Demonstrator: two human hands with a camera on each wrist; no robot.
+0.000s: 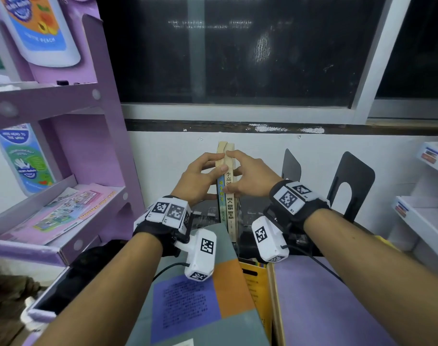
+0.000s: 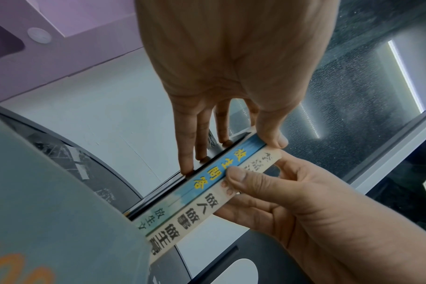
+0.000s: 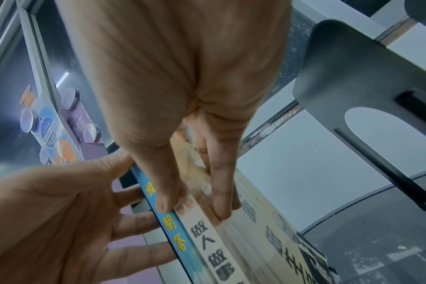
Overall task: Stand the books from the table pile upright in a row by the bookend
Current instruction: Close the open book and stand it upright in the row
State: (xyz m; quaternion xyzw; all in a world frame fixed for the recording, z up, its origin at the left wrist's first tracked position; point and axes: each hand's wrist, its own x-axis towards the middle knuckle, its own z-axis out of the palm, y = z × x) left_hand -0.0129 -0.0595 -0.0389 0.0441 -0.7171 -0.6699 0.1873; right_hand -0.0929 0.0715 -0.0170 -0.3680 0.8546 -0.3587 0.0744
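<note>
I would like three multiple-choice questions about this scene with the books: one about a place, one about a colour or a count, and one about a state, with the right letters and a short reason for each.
1. Where are the black bookends relative to the two upright books?
A. to their right
B. to their left
C. lying on top of them

2. What colour is the spine of the thinner book?
A. red
B. blue
C. black

3. How are the upright books held?
A. by the left hand only
B. by nobody
C. between both hands

Answers:
1 A: in the head view both stand right of the right hand.
2 B: blue spine with yellow characters, beside the cream-spined book.
3 C: each hand presses one side.
</note>
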